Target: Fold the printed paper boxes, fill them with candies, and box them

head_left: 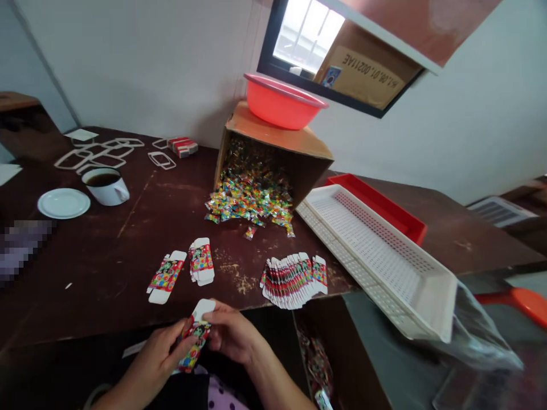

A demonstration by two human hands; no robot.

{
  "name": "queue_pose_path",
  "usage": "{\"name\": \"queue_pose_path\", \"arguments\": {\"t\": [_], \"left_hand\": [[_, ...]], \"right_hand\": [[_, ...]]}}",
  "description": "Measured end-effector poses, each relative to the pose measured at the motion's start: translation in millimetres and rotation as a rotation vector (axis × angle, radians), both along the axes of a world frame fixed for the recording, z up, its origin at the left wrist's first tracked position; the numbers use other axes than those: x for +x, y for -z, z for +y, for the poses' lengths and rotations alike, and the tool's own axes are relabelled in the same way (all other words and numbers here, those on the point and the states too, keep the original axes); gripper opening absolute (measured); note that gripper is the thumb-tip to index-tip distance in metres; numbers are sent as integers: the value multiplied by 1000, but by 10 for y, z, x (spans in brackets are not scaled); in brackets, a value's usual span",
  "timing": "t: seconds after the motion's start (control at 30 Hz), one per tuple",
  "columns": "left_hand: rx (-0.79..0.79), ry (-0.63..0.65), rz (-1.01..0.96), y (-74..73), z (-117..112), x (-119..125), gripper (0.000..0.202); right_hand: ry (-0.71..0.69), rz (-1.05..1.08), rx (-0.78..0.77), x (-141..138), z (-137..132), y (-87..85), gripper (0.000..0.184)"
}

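Note:
Between my two hands is a small printed candy box (197, 337), red and colourful, with a white flap at its top. My left hand (164, 348) grips its lower body, thumb across the front. The fingers of my right hand (228, 330) pinch the upper end near the white flap. Just beyond lie flat printed boxes (166, 277) and a small stack of the same boxes (201, 262). A fanned row of flat boxes (290, 280) rests at the table's front edge. Wrapped candies (252, 199) spill from a cardboard box (294, 142) lying on its side.
A pink basin (282, 102) sits on the cardboard box. To the right are a white perforated tray (376, 256) and a red tray (380, 208). A mug of dark liquid (106, 188), a white lid (64, 203) and rubber bands (100, 154) lie at left on the dark table (98, 256).

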State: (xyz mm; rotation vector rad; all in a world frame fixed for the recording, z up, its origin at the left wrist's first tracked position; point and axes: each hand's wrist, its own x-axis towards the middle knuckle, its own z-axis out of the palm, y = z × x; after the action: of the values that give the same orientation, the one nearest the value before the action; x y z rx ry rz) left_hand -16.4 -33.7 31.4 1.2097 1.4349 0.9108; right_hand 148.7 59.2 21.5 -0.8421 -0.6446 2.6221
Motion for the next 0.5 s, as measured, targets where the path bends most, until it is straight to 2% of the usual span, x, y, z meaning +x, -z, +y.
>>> {"name": "queue_pose_path", "arguments": {"t": [0.07,0.17,0.27,0.3,0.37,0.4,0.47,0.5], "left_hand": [[-14,-2,20,56,-81,63,40],[-60,-114,6,161,-198,119,38],[-29,-299,-57,284,-275,98,40],[-16,-327,-60,322,-292,73,41],[-14,-301,-17,382,-322,2,37],[-27,-258,15,399,-335,-39,33],[-65,-189,57,402,-362,-122,33],[-77,-196,59,391,-374,-159,36]], "right_hand": [[-116,16,-62,47,-6,80,38],[-224,-2,-67,71,-42,179,43],[-222,-64,-13,25,-106,267,48],[-207,-99,27,1,-136,298,49],[-182,-201,162,-50,-218,354,48],[-154,-274,278,-74,-268,374,47],[-52,-421,609,-114,-380,385,40],[-1,-465,791,-132,-433,374,36]]}}
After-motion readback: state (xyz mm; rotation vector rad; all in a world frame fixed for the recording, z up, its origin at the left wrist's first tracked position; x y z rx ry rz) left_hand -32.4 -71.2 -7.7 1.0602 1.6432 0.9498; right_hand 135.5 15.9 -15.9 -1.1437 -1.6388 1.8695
